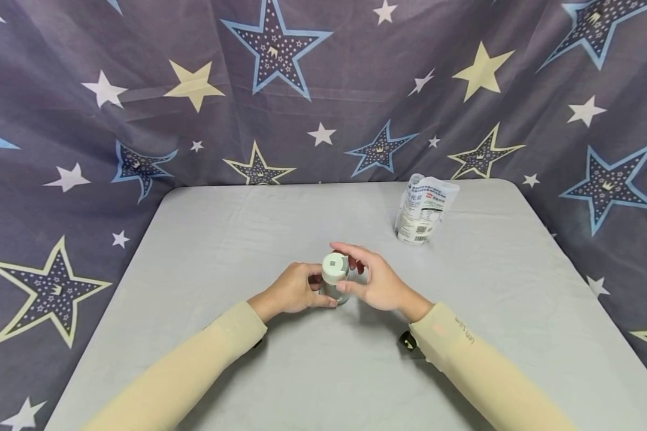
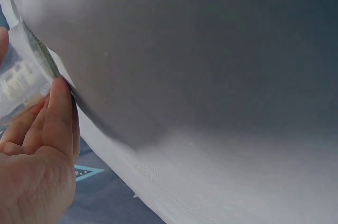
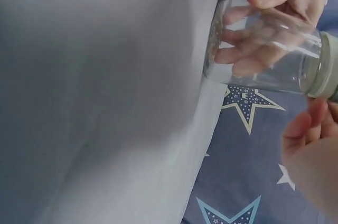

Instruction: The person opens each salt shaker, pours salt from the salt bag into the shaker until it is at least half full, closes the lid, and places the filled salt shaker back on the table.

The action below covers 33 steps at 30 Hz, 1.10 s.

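Note:
A clear glass jar [image 1: 332,292] with a pale green lid [image 1: 335,268] stands upright near the middle of the table. My left hand [image 1: 296,288] grips the jar's body from the left. Its fingers show through the clear glass [image 3: 296,65] in the right wrist view. From the right, my right hand [image 1: 380,281] holds the lid between thumb and curled fingers. In the left wrist view only part of the left hand [image 2: 39,145] appears, beside the transparent jar wall. What the jar contains is hard to make out.
A white printed pouch with a spout [image 1: 423,209] stands at the back right of the table. The grey cloth-covered table [image 1: 248,227] ends at a dark star-patterned curtain [image 1: 302,131]. A small black item [image 1: 407,341] shows by the right sleeve cuff.

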Motion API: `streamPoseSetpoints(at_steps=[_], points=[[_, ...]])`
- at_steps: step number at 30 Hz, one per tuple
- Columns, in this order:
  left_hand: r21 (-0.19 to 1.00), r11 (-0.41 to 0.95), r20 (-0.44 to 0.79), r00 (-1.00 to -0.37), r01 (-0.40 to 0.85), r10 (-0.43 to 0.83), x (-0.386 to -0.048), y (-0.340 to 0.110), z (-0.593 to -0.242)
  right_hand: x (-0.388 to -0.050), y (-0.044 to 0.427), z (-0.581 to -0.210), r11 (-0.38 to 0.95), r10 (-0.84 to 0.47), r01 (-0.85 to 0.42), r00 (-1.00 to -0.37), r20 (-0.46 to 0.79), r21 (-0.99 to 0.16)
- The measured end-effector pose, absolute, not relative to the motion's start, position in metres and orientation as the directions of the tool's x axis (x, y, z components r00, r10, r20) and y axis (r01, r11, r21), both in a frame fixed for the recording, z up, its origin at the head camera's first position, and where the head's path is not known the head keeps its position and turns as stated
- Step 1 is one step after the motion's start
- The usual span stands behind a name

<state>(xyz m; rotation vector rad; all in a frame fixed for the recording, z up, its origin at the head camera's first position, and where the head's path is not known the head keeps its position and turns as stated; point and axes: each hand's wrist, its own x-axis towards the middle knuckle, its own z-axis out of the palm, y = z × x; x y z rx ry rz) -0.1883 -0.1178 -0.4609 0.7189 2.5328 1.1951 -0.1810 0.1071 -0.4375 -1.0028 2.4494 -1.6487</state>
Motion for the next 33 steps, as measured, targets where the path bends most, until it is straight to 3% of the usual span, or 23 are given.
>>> streamPoseSetpoints(at_steps=[8,16,33], points=[[0.76,0.548,0.002,-0.846,0.348,0.534,-0.189,-0.119,-0.46,-0.177,0.1,-0.443,0.339,-0.359,-0.451,-0.873,0.33,-0.825],[0.773,0.539,-0.011,-0.843,0.334,0.538,-0.189,-0.119,-0.461,-0.176,0.094,-0.444,0.407,-0.255,-0.495,-0.868,0.425,-0.768],[0.753,0.564,-0.025,-0.842,0.338,0.538,-0.189,-0.118,-0.461,-0.173,0.096,-0.436,0.341,-0.354,-0.565,-0.818,0.454,-0.752]])
